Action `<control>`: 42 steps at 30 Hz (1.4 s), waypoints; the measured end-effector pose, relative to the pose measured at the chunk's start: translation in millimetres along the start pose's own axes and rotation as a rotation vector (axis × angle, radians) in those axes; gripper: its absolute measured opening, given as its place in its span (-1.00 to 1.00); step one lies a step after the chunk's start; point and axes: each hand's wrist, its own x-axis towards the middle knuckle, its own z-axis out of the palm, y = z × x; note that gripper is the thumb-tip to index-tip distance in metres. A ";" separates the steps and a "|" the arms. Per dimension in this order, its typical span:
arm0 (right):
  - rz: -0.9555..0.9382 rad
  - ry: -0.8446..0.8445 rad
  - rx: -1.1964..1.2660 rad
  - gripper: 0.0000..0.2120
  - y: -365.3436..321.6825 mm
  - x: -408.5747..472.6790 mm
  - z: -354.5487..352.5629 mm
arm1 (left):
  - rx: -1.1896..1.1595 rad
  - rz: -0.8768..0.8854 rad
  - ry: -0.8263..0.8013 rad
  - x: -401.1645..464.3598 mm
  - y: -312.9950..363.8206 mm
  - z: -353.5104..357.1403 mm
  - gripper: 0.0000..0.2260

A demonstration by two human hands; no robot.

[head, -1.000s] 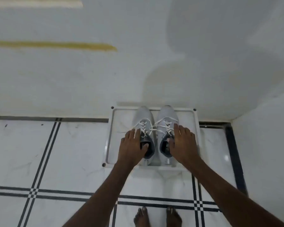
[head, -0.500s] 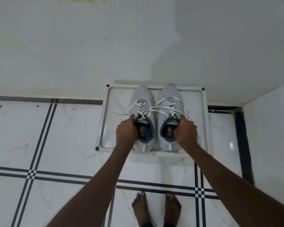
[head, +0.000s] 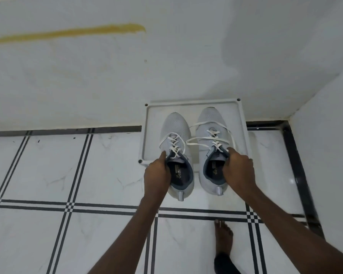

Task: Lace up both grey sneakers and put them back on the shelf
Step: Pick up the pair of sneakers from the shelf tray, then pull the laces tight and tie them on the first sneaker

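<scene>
Tiled floor (head: 48, 175) carries our shelf (head: 243, 123); our left hand (head: 156, 175) grips one sneaker (head: 176, 125) collar, right hand (head: 239, 171) grips the other sneaker (head: 210, 119).

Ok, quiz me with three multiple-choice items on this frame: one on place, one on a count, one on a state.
1. Where are the toes of the two grey mesh sneakers?
A. over the white shelf tray
B. on the tiled floor
C. against the side wall

2. How many hands hold sneakers?
A. none
B. one
C. two

3. The white laces are:
A. removed
B. threaded, ends loose
C. tied in bows

Key: 1 A, both toes lie above the white shelf tray. 2 C, the left hand has a grip on the left sneaker and the right hand on the right sneaker. 3 B, the white laces cross the eyelets and trail free.
</scene>
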 end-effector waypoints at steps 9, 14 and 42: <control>0.055 0.011 -0.006 -0.73 35.0 -135.3 52.0 | 0.003 0.018 -0.052 -124.9 -64.3 40.5 -0.57; 0.083 -0.028 -0.036 -0.73 84.3 -170.8 142.4 | -0.031 -0.023 -0.086 -163.5 -114.5 125.2 -0.59; -0.202 0.106 0.055 -0.43 173.3 -124.8 489.2 | 0.052 0.001 -0.036 -127.4 -316.1 442.6 -0.58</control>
